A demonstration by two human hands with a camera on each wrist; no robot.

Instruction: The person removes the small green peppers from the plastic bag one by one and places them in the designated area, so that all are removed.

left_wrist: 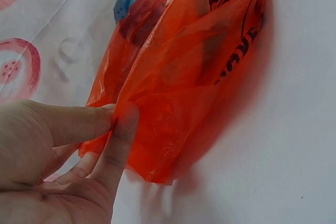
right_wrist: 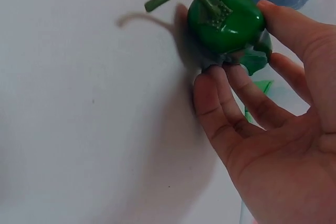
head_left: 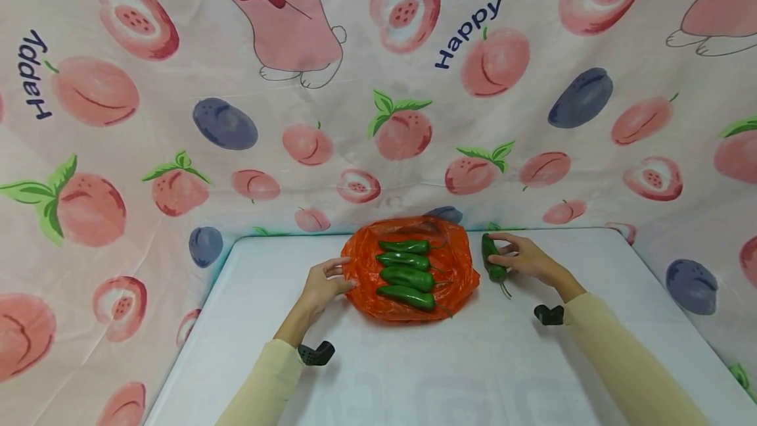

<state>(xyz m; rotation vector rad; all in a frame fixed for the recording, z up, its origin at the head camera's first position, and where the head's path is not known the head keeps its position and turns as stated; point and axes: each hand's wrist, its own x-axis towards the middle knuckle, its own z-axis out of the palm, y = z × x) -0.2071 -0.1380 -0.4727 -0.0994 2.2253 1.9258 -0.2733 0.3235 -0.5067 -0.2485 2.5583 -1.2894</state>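
An orange-red plastic bag (head_left: 461,284) lies spread on the table, with several green chili peppers (head_left: 408,277) side by side on it, their stems pointing right. My left hand (head_left: 323,286) is at the bag's left edge; in the left wrist view its thumb and index finger pinch the thin plastic (left_wrist: 163,103). To the right of the bag, my right hand (head_left: 526,260) holds another green chili pepper (head_left: 496,272) between thumb and fingers. Its curved stem and glossy shoulder (right_wrist: 228,22) face the right wrist camera.
A white table (head_left: 378,380) carries everything. Behind it and along its sides hangs a pale cloth (head_left: 343,110) printed with peaches, plums and cartoon figures. A black wrist camera (head_left: 316,353) sits at the left cuff, another (head_left: 549,315) at the right.
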